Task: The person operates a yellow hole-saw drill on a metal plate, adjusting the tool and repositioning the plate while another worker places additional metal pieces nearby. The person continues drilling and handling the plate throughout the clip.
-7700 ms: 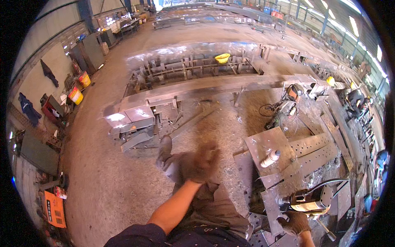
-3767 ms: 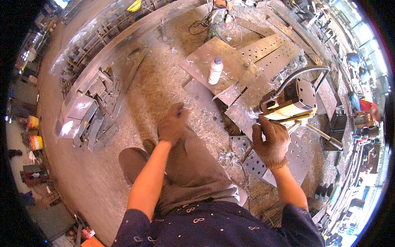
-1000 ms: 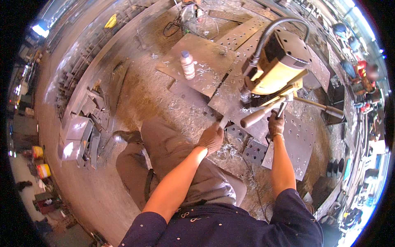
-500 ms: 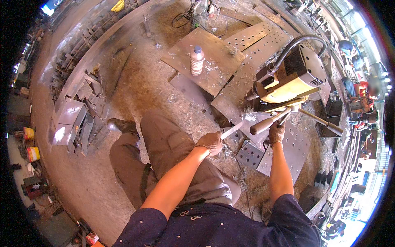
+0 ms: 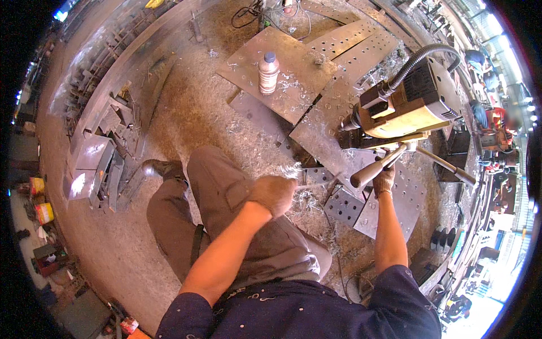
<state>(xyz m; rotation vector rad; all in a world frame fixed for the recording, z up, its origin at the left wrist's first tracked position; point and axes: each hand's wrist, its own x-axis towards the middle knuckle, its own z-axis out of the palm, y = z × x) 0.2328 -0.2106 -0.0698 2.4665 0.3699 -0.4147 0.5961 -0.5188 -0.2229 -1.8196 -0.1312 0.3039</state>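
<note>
While left hand [image 5: 273, 196] is gripping thin strip [image 5: 314, 185] mid-frame, right hand [image 5: 384, 179] is gripping lever [image 5: 390, 157] on yellow drill [image 5: 407, 112], centre-right.

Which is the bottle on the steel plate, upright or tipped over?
Upright: the bottle stands on its base on the steel plate, dark cap uppermost. How full it is, I cannot tell.

Yellow-and-black drill [image 5: 409, 116], white-patterned navy shirt [image 5: 316, 311]

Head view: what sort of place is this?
Probably a metalworking shop: a yellow-and-black drill-like machine, metal plates with round holes and curly metal shavings scattered about.
</note>
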